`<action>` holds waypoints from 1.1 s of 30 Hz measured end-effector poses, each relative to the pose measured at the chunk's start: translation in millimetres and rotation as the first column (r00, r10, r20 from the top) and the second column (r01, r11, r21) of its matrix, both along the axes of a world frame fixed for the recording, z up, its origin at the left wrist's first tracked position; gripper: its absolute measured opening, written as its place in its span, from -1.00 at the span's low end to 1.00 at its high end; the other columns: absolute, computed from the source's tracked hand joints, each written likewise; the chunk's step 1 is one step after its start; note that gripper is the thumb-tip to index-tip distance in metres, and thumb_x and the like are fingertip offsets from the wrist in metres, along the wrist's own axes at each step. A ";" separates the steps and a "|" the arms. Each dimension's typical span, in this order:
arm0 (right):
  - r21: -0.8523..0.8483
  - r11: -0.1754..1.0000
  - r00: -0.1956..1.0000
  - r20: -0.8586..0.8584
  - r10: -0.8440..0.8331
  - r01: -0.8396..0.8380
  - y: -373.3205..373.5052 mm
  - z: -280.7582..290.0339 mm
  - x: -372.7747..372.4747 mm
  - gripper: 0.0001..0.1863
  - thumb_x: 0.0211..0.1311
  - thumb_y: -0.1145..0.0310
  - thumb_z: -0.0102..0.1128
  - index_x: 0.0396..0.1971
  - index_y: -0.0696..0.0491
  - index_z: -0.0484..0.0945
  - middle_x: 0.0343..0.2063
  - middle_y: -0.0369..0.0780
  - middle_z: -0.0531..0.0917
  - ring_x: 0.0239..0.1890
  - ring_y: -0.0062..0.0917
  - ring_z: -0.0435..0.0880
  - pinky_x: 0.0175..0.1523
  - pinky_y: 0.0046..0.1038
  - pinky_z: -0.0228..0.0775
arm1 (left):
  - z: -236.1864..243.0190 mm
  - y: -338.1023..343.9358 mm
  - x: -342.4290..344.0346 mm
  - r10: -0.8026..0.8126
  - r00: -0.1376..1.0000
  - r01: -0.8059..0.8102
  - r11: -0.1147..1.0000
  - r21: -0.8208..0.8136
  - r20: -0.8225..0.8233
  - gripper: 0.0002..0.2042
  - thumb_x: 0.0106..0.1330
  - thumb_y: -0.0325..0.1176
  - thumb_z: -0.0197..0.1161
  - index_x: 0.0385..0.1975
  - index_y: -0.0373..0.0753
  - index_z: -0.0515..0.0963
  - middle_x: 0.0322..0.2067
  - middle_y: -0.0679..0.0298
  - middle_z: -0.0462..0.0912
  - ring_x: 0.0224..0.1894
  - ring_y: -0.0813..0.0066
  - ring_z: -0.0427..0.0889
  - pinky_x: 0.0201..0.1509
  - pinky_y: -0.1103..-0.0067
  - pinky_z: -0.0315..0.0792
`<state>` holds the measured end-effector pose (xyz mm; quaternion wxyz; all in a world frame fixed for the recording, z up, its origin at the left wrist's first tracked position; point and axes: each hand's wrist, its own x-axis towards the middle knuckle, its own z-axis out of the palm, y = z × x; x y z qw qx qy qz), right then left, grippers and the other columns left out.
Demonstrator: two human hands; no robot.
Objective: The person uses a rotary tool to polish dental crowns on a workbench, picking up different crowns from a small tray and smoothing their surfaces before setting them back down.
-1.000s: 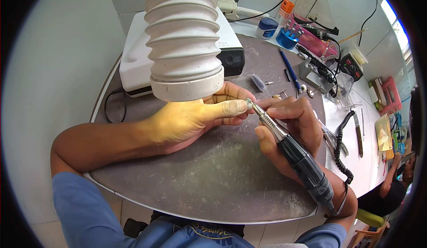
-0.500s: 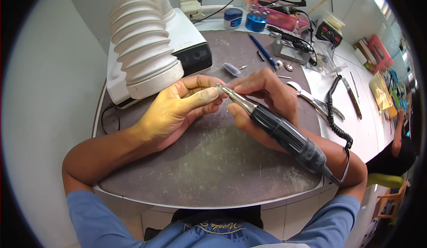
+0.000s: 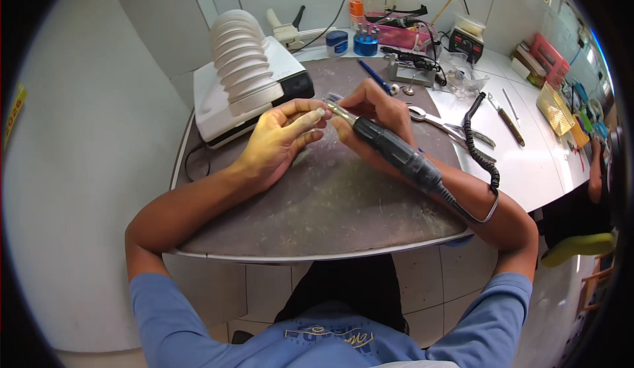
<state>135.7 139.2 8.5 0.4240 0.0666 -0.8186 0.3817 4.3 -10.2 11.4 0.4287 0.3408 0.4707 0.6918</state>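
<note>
Fingertips and thumb of my left hand are pinched together beside the hose mouth, with pale dust on the thumb. Whatever lies in that pinch is too small and covered to name. My right hand is wrapped round a black rotary handpiece with a metal nose, gripping it like a pen. The nose reaches the left fingertips, where the handpiece's tip meets them; the exact contact is not clear. A coiled black cord lies to the right of the handpiece.
A white dust extractor with a ribbed hose stands left of the hands. Pliers, a knife and a blue pen lie to the right and behind. A blue bur holder stands at the back. Another person's arm shows at far right.
The view has shifted, so the table sits higher and more of the floor shows. Both hands keep their grips, with the handpiece's tip still at the left fingertips.
</note>
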 end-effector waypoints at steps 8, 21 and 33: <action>0.013 1.000 1.000 0.023 -0.011 0.011 -3.4 3.3 0.3 -0.75 0.03 0.43 0.32 -0.38 0.19 0.42 -0.50 -0.14 0.63 -0.39 -0.51 0.70 -0.25 -0.53 0.52 | -0.8 1.2 -2.5 0.005 1.000 -0.005 1.000 -0.013 -0.024 -0.79 0.35 -0.34 0.19 -0.10 -0.26 0.49 -0.16 0.33 0.57 -0.12 0.66 0.52 -0.03 0.67 0.42; 0.072 0.997 1.000 -0.007 -0.007 0.008 -0.1 0.1 -1.1 -0.72 0.00 0.40 0.33 -0.38 0.19 0.43 -0.47 -0.12 0.65 -0.35 -0.45 0.72 -0.23 -0.49 0.54 | -2.6 2.5 -3.0 -0.004 1.000 0.004 1.000 -0.025 0.008 -0.77 0.34 -0.33 0.21 -0.09 -0.28 0.49 -0.19 0.33 0.59 -0.16 0.68 0.53 -0.05 0.69 0.43; 0.066 0.998 1.000 0.003 -0.011 0.011 1.6 -3.0 -4.0 -0.71 -0.08 0.43 0.35 -0.37 0.18 0.45 -0.45 -0.11 0.65 -0.36 -0.42 0.72 -0.20 -0.48 0.55 | -1.3 1.5 -2.8 -0.028 0.999 0.029 0.999 -0.019 0.025 -0.74 0.32 -0.33 0.24 -0.07 -0.26 0.45 -0.14 0.32 0.56 -0.10 0.67 0.51 -0.01 0.68 0.42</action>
